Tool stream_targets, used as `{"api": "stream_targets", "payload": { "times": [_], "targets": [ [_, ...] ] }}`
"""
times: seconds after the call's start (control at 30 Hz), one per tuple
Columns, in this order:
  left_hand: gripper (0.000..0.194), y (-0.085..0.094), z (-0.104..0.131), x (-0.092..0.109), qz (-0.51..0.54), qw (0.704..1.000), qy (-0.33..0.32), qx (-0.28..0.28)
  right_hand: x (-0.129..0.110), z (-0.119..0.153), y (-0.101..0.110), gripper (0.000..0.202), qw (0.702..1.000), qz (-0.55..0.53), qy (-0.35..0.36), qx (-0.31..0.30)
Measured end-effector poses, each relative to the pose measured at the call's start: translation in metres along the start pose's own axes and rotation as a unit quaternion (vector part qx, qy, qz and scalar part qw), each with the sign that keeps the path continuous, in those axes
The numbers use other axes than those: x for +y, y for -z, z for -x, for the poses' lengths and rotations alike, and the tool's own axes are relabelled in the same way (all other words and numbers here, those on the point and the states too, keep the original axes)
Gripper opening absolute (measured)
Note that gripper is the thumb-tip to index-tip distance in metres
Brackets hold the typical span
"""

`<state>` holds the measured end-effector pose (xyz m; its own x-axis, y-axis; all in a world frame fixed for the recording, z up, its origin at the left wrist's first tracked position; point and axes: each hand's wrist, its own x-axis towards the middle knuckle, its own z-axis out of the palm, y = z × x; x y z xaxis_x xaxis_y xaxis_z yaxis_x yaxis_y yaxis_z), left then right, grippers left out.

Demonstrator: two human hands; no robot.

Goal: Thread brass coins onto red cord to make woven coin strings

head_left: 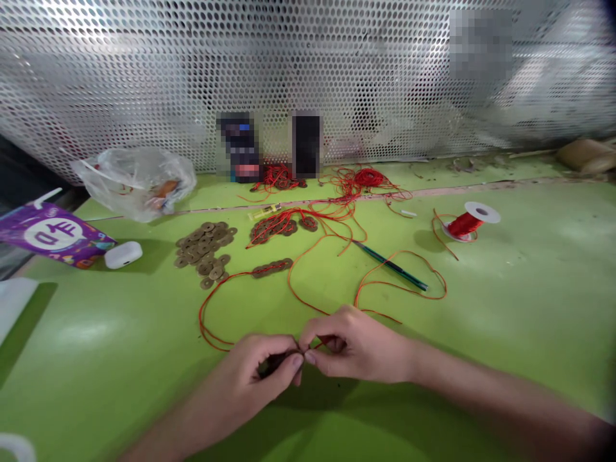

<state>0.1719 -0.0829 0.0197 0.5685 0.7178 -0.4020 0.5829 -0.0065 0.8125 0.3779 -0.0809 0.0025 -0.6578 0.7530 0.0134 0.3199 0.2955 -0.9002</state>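
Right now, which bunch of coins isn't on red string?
The leftmost pile of round brown metal coins lies loose; the coin row and the coin bundle to its right carry thin red cord.

Green tabletop (543,308), kinda shiny, pinkish seam (433,191) running across back part. Loose pile of holed coins (205,244) left of middle, flat row of threaded coins (272,268) just right of it, cord-tied coin bunch (272,230) behind that row. Red cord tangle (368,178) further back. Spool (464,224) standing off to right. Dark green pen-like tool (394,267), loose cord crossing it. Left side: clear plastic bag (137,179), white case (124,255).
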Motion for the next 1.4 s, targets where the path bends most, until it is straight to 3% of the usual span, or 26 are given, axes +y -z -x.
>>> {"api": "stream_targets", "payload": {
  "times": [0.23,0.57,1.03,1.4],
  "targets": [
    [0.035,0.007,-0.005,-0.004,0.099,0.995,0.021,-0.008,0.003,-0.004,0.011,0.014,0.996,0.051,0.05,0.054],
    [0.038,0.008,-0.007,-0.007,0.108,0.994,0.024,0.01,0.001,-0.005,0.026,0.012,0.994,0.063,0.031,0.087],
    [0.036,0.01,-0.007,-0.003,0.126,0.991,0.038,0.011,0.01,0.0,0.048,0.01,0.996,0.062,0.03,0.049],
    [0.037,0.01,-0.006,-0.003,0.12,0.992,0.039,0.005,0.014,0.0,0.053,0.011,0.993,0.068,0.052,0.084]
  ]
}}
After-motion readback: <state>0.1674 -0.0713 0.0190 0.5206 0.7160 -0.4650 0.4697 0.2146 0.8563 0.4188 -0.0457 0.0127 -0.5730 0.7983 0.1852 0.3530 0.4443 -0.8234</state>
